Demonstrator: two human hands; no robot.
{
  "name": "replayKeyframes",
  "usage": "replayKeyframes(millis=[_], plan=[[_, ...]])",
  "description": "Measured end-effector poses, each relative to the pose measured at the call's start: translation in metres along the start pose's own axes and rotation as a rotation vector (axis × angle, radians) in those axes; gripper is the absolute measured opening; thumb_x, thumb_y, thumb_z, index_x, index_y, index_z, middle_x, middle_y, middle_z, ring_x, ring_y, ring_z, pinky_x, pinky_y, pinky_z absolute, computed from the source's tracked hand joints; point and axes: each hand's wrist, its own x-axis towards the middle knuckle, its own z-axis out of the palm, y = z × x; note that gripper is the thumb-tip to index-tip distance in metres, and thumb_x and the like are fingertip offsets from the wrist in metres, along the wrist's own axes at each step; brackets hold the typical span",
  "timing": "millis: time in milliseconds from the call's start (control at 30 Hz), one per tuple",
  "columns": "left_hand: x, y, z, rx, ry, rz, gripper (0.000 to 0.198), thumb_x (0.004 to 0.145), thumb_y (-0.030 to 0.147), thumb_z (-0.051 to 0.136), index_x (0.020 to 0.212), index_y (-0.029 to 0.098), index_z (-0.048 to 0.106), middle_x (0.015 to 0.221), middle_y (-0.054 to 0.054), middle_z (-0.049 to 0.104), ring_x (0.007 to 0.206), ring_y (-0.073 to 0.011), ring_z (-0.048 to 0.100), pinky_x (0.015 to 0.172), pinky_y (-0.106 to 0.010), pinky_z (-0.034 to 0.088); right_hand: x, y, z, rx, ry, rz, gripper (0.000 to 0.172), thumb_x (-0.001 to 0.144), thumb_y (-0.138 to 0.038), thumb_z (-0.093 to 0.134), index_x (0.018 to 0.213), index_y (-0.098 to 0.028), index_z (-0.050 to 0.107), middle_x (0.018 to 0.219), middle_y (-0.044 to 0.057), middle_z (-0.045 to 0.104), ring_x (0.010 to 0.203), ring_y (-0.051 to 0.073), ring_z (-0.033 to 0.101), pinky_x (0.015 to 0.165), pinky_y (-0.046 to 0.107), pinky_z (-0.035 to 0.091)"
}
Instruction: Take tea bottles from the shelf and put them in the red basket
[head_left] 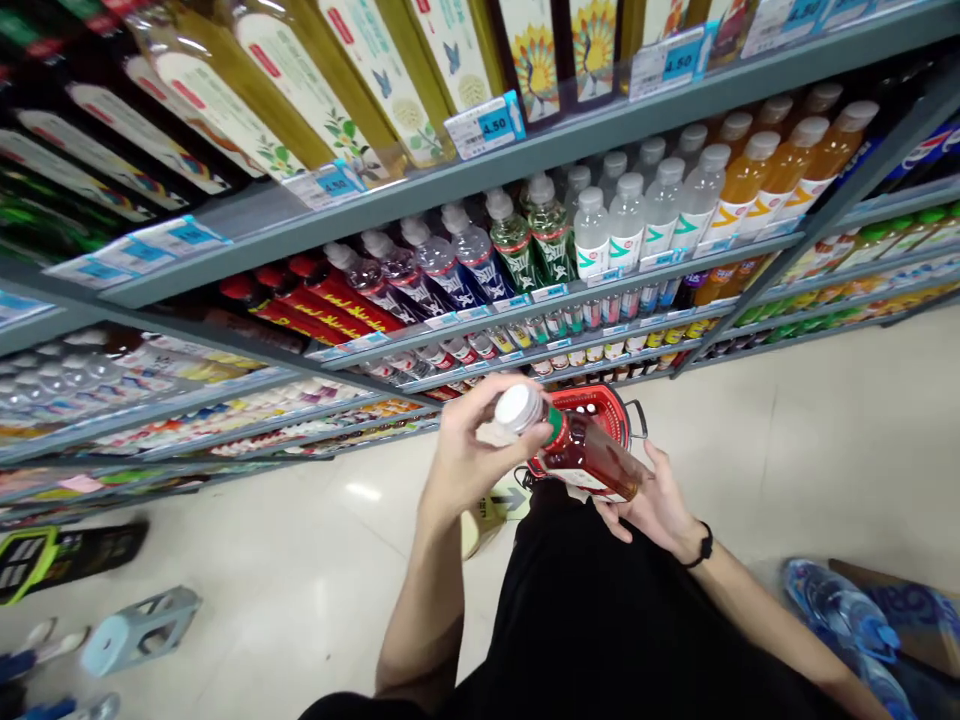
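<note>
A drink bottle (596, 455) with a white cap, a green band at the neck and reddish-brown liquid lies tilted between my two hands. My left hand (472, 455) grips it round the neck, just below the cap, with thumb and fingers closed on either side. At the other end, my right hand (664, 510) holds the base, its fingers partly hidden under the bottle. A pale label shows along the lower side, too small to read. Below the bottle is a red shopping basket (616, 402) with a dark handle, largely covered by the bottle and my hands.
Ahead runs a grey shelf (390, 215) packed with bottled drinks, including orange bottles (750, 170) and clear bottles (592, 235). Blue price tags line its edges. On the floor stand a light-blue stool (139, 630) at left and large water bottles (840, 610) beside a cardboard box (911, 615) at right.
</note>
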Motion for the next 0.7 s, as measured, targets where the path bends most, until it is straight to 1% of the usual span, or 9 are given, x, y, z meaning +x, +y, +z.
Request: replayKeyframes(millis=[67, 133, 200, 267, 333, 367, 467, 600, 700], plan=[[-0.001, 0.007, -0.008, 0.234, -0.112, -0.001, 0.033, 0.086, 0.037, 0.086, 0.112, 0.022, 0.074, 0.099, -0.003, 0.078, 0.080, -0.0179, 0.069, 0.072, -0.025, 0.051, 0.010, 0.010, -0.012, 0.009, 0.060, 0.039, 0.070, 0.096, -0.081, 0.046, 0.117, -0.018, 0.068, 0.081, 0.006, 0.068, 0.053, 0.015, 0.054, 0.039, 0.023, 0.041], [-0.002, 0.003, -0.005, 0.431, -0.263, -0.012, 0.034, 0.088, 0.042, 0.084, 0.114, 0.023, 0.073, 0.095, -0.003, 0.078, 0.075, -0.0187, 0.069, 0.068, -0.027, 0.048, 0.023, 0.022, -0.033, -0.008, 0.201, 0.048, 0.063, 0.100, -0.073, 0.047, 0.109, -0.015, 0.069, 0.078, 0.005, 0.066, 0.052, 0.014, 0.054, 0.040, 0.022, 0.040], [-0.001, -0.016, 0.007, 0.582, -0.444, -0.049, 0.031, 0.090, 0.043, 0.082, 0.111, 0.023, 0.073, 0.090, -0.003, 0.077, 0.072, -0.0209, 0.068, 0.066, -0.029, 0.046, 0.039, 0.035, -0.060, -0.011, 0.378, 0.036, 0.053, 0.103, -0.062, 0.048, 0.105, -0.013, 0.068, 0.077, 0.005, 0.066, 0.055, 0.014, 0.056, 0.044, 0.022, 0.044], [0.000, -0.049, 0.027, 0.668, -0.608, -0.140, 0.024, 0.089, 0.038, 0.081, 0.105, 0.022, 0.072, 0.088, -0.005, 0.076, 0.072, -0.0232, 0.069, 0.066, -0.030, 0.044, 0.055, 0.048, -0.092, 0.024, 0.498, 0.029, 0.045, 0.105, -0.054, 0.045, 0.107, -0.014, 0.065, 0.081, 0.007, 0.068, 0.061, 0.016, 0.063, 0.053, 0.024, 0.053], [0.004, -0.096, 0.053, 0.669, -0.700, -0.263, 0.022, 0.087, 0.032, 0.081, 0.103, 0.022, 0.071, 0.090, -0.005, 0.077, 0.077, -0.0244, 0.072, 0.069, -0.030, 0.046, 0.066, 0.064, -0.126, 0.057, 0.601, 0.026, 0.037, 0.105, -0.047, 0.044, 0.114, -0.015, 0.061, 0.085, 0.008, 0.070, 0.070, 0.018, 0.070, 0.064, 0.029, 0.061], [0.007, -0.122, 0.067, 0.659, -0.708, -0.321, 0.022, 0.086, 0.032, 0.081, 0.103, 0.022, 0.071, 0.091, -0.005, 0.078, 0.080, -0.0242, 0.073, 0.071, -0.030, 0.047, 0.069, 0.074, -0.142, 0.064, 0.667, 0.016, 0.033, 0.104, -0.044, 0.046, 0.118, -0.016, 0.058, 0.085, 0.007, 0.070, 0.073, 0.019, 0.072, 0.068, 0.031, 0.063], [0.015, -0.210, 0.113, 0.712, -0.719, -0.435, 0.021, 0.089, 0.034, 0.078, 0.102, 0.019, 0.071, 0.095, -0.006, 0.079, 0.088, -0.0240, 0.075, 0.080, -0.031, 0.051, 0.067, 0.114, -0.188, 0.051, 0.893, -0.008, 0.030, 0.098, -0.042, 0.057, 0.118, -0.019, 0.055, 0.085, 0.003, 0.068, 0.069, 0.017, 0.070, 0.062, 0.030, 0.064], [0.019, -0.334, 0.176, 0.851, -0.793, -0.519, 0.029, 0.090, 0.031, 0.076, 0.111, 0.012, 0.070, 0.105, -0.016, 0.078, 0.104, -0.0310, 0.074, 0.092, -0.037, 0.053, 0.035, 0.180, -0.232, 0.001, 1.038, 0.027, 0.037, 0.081, -0.052, 0.073, 0.092, -0.017, 0.065, 0.072, 0.005, 0.067, 0.055, 0.018, 0.066, 0.047, 0.032, 0.061], [0.017, -0.427, 0.219, 0.925, -0.870, -0.551, 0.034, 0.091, 0.030, 0.075, 0.117, 0.009, 0.069, 0.111, -0.017, 0.076, 0.111, -0.0306, 0.072, 0.097, -0.039, 0.053, -0.008, 0.229, -0.247, -0.063, 1.123, 0.008, 0.039, 0.074, -0.059, 0.077, 0.076, -0.021, 0.068, 0.060, 0.005, 0.064, 0.045, 0.021, 0.063, 0.037, 0.032, 0.054]])
